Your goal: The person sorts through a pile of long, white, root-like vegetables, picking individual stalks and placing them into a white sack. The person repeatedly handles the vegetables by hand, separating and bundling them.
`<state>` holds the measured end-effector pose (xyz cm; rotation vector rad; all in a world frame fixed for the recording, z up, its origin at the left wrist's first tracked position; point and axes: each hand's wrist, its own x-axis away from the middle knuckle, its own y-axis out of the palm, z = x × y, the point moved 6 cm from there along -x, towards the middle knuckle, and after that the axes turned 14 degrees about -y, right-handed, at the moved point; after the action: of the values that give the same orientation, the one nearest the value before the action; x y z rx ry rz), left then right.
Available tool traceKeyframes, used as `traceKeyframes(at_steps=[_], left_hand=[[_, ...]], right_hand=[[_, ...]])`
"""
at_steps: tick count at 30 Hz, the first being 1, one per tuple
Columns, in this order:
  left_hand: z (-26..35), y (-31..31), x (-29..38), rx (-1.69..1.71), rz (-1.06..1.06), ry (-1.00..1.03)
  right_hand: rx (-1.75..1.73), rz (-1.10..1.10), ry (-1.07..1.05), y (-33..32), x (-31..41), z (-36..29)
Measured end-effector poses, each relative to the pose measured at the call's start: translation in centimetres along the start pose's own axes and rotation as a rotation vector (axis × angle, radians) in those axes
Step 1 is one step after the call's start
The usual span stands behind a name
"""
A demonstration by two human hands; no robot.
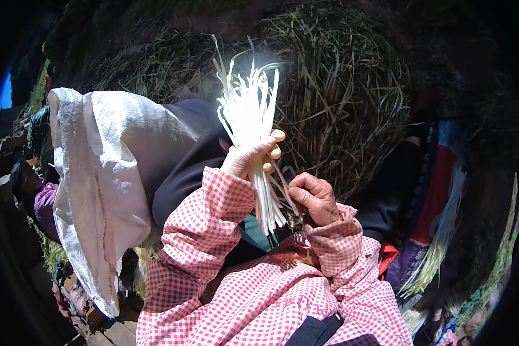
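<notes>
My left hand point(251, 155) grips a bundle of long, pale leafy stalks point(246, 110), which look like blanched chives, around its middle. Their loose tips fan out above the fist, washed out by bright sun. The lower ends point(266, 207) hang below it, over my lap. Pale yellowish coverings seem to sit on the left fingertips. Beside those lower ends is my right hand point(315, 198), its fingers curled and thumb against the forefinger. It appears to pinch a thin pale stalk point(286, 190) at the bundle's edge; the exact contact is partly hidden.
A large heap of green and dry leafy stalks point(341, 95) lies ahead. White woven sacking point(108, 173) drapes at left, with another person point(45, 203) beyond. At right, more pale stalks point(443, 233) rest on a printed red and purple sack point(428, 194).
</notes>
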<state>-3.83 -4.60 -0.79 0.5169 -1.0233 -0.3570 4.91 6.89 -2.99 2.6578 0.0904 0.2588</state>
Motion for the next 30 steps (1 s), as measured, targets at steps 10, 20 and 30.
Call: traceKeyframes(at_steps=[10, 20, 30], left_hand=[[-0.1, 0.5, 0.2, -0.203, 0.054, -0.036], [2.0, 0.2, 1.3, 0.067, -0.072, 0.039], [5.3, -2.1, 4.0, 0.144, -0.012, 0.349]], right_hand=[[-0.093, 0.071, -0.378, -0.8, -1.2, -3.0], [-0.582, 0.285, -0.408, -9.4, 1.8, -1.9], [0.861, 0.547, -0.042, -17.1, -3.6, 9.8]])
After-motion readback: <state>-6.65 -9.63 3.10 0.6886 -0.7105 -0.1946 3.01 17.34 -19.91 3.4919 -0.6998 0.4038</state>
